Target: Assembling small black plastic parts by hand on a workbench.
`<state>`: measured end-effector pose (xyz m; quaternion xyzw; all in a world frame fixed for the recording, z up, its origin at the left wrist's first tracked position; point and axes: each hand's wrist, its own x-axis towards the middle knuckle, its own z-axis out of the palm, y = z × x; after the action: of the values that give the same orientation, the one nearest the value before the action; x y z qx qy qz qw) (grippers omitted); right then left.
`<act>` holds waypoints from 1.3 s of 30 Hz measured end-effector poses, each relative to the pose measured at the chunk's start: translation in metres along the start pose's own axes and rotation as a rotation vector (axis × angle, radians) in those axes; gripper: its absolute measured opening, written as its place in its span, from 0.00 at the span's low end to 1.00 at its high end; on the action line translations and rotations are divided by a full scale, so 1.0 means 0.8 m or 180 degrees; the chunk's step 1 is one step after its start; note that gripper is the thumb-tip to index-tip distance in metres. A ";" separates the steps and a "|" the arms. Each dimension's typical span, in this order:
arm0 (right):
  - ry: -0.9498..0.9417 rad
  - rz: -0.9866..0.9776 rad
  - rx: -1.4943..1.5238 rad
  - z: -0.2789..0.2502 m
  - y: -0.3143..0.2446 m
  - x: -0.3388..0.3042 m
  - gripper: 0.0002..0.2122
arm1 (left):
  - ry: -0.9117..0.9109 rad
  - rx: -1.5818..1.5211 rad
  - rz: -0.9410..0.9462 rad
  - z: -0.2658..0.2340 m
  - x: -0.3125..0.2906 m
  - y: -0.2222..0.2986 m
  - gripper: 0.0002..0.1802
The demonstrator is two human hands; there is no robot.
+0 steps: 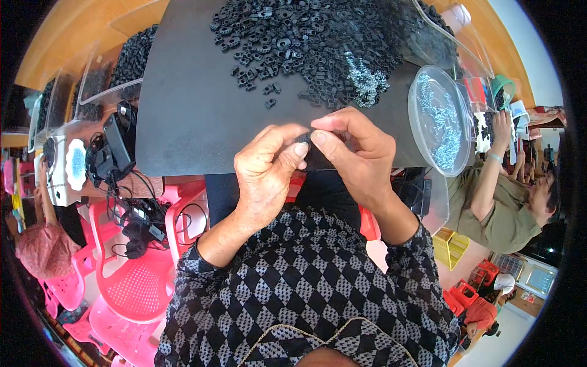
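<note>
In front of my chest, at the near edge of the table, both hands meet fingertip to fingertip. My left hand (267, 168) is closed in a pinch round a small black plastic part (304, 139), mostly covered by the fingers. My right hand (361, 156) pinches at the same part from the other side; anything else between its fingertips is too small to make out. Beyond the hands spreads a large heap of small black plastic parts (287, 46). Small silvery metal pieces, spring-like in look, form a little pile (368, 82) at the heap's near right side.
A round clear tub (416, 116) with more silvery pieces stands at the right table edge. Clear bins (110, 95) of black parts line the left. Cables and a black device (119, 144) lie by a pink chair (137, 281). A co-worker (507, 202) sits at the right.
</note>
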<state>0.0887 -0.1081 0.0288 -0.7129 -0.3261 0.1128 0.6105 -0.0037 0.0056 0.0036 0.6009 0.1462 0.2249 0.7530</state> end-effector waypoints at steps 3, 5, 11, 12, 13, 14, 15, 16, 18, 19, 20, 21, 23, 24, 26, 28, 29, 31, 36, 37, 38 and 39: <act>-0.0076 -0.0221 -0.0094 -0.003 0.000 0.001 0.05 | -0.0021 0.0016 0.0088 0.000 0.000 0.000 0.07; -0.0238 0.0079 0.0000 -0.009 -0.008 0.000 0.06 | -0.0022 0.0014 0.0122 -0.002 -0.001 -0.001 0.07; -0.0161 -0.0378 -0.0433 -0.009 0.001 0.000 0.04 | -0.0116 0.0310 0.0314 0.001 -0.003 0.001 0.07; -0.0149 -0.0653 -0.0640 -0.009 0.003 0.000 0.04 | -0.0125 0.0357 0.0283 0.000 -0.004 0.000 0.07; -0.0150 -0.0651 -0.0638 -0.010 0.002 -0.002 0.04 | -0.0135 0.0403 0.0251 0.000 -0.004 0.000 0.07; -0.0265 -0.0358 -0.0415 -0.011 -0.001 -0.005 0.06 | -0.0134 0.0404 0.0249 0.000 -0.004 0.000 0.07; -0.0379 -0.0064 -0.0189 -0.013 -0.004 -0.007 0.08 | -0.0139 0.0351 0.0198 0.000 -0.005 0.000 0.07; -0.0379 -0.0060 -0.0186 -0.015 -0.005 -0.007 0.08 | -0.0144 0.0298 0.0147 0.000 -0.006 0.000 0.07; -0.0403 0.0508 0.0455 -0.017 -0.008 -0.006 0.08 | -0.0166 0.0404 0.0246 0.000 -0.006 -0.001 0.07; -0.0402 0.0510 0.0456 -0.017 -0.008 -0.007 0.08 | -0.0187 0.0509 0.0350 0.001 -0.006 -0.001 0.07; -0.0381 0.0553 0.0346 -0.017 -0.006 -0.008 0.08 | -0.0186 0.0510 0.0348 0.000 -0.006 -0.001 0.07; -0.0355 0.0596 0.0233 -0.017 -0.005 -0.008 0.08 | -0.0218 0.0661 0.0429 0.001 -0.006 -0.002 0.07; -0.0270 0.0201 -0.0054 -0.014 0.001 -0.012 0.08 | -0.0248 0.0812 0.0507 0.002 -0.006 -0.004 0.07; -0.0178 -0.0193 -0.0343 -0.011 0.004 -0.014 0.08 | -0.0201 0.0953 0.0633 0.003 -0.006 -0.004 0.07; -0.0065 -0.0475 -0.0462 -0.005 0.010 -0.016 0.09 | -0.0164 0.1090 0.0755 0.006 -0.006 -0.004 0.07; 0.0210 -0.1087 -0.0924 0.000 0.016 -0.017 0.11 | -0.0049 0.1285 0.0912 0.007 -0.006 -0.005 0.07; 0.0278 -0.1160 -0.0926 0.003 0.021 -0.018 0.13 | -0.0053 0.1286 0.0907 0.007 -0.007 -0.007 0.07; 0.0319 -0.1258 -0.0989 0.005 0.024 -0.018 0.13 | -0.0007 0.1385 0.1030 0.007 -0.007 -0.010 0.07; 0.0340 -0.1316 -0.0967 0.005 0.027 -0.022 0.14 | -0.0081 0.1014 0.0585 0.005 -0.012 -0.011 0.07; 0.0263 -0.1324 -0.0892 0.003 0.026 -0.022 0.14 | -0.0176 0.1003 0.0581 0.002 -0.012 -0.012 0.07; 0.0185 -0.1331 -0.0817 0.002 0.026 -0.023 0.14 | -0.0180 0.1005 0.0576 0.000 -0.012 -0.013 0.07; 0.0188 -0.1323 -0.0820 0.001 0.025 -0.024 0.14 | -0.0268 0.1004 0.0601 -0.001 -0.012 -0.012 0.07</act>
<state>0.0802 -0.1196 0.0049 -0.7054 -0.4595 -0.0787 0.5340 -0.0106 -0.0003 -0.0064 0.7315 0.0909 0.2435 0.6304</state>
